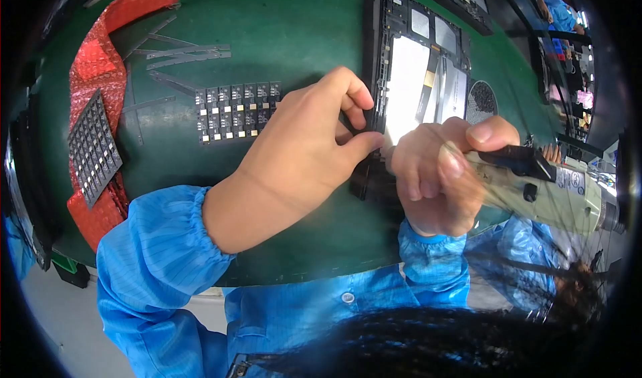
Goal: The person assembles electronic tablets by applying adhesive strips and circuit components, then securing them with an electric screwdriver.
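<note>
A flat electronic device (408,64) lies on the green table, its black frame holding white and silver panels. My left hand (301,134) is at its left edge. The fingers are curled, and the thumb and fingertips meet the frame; whatever they hold there is hidden. In my right hand (435,171) is a pale electric screwdriver (562,194) with a black lever, lying sideways. The fingers wrap its front end, just below the device's lower edge. I cannot make out the screwdriver's tip. Beside my left wrist lies a panel of small black circuit boards (231,110), partly covered by the hand.
Red bubble wrap (97,64) lies at the left, with another board panel (97,151) on it. Thin dark strips (187,54) are scattered nearby. Right of the device sits a round dish of tiny dark pieces (483,98). Another black device (465,0) lies farther back.
</note>
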The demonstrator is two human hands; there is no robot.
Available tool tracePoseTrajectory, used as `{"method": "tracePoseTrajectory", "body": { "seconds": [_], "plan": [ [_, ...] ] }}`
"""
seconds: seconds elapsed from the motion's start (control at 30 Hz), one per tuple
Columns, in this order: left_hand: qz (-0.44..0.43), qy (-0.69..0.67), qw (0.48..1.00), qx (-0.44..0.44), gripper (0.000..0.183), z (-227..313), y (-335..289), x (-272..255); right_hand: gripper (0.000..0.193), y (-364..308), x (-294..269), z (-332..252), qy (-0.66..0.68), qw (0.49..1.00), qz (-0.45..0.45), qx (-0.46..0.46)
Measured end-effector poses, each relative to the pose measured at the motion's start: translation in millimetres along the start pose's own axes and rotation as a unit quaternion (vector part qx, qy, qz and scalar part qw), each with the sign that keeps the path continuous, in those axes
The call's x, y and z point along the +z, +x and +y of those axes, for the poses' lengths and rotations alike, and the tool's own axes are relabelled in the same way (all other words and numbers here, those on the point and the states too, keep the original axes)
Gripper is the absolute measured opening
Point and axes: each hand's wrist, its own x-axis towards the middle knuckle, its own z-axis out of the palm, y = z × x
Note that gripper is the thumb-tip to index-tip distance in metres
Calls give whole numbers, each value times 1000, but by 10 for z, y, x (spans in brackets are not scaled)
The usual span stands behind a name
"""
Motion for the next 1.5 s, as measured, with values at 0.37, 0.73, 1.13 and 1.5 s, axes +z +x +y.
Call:
{"method": "tracePoseTrajectory", "body": {
  "seconds": [0.37,0.73,1.13,1.5],
  "plan": [
    [-48,343,926,149,94,303,-427,-22,28,57,-52,197,-168,976,-73,-121],
    [75,-156,983,59,90,224,-618,445,31,80,-813,-647,306,935,60,-167],
    [108,-124,984,65,40,371,654,-966,26,68,-1294,-733,84,954,219,-187],
    [213,398,890,65,96,196,202,-3899,37,303,-1678,-617,61,956,214,-191]
  ]
}}
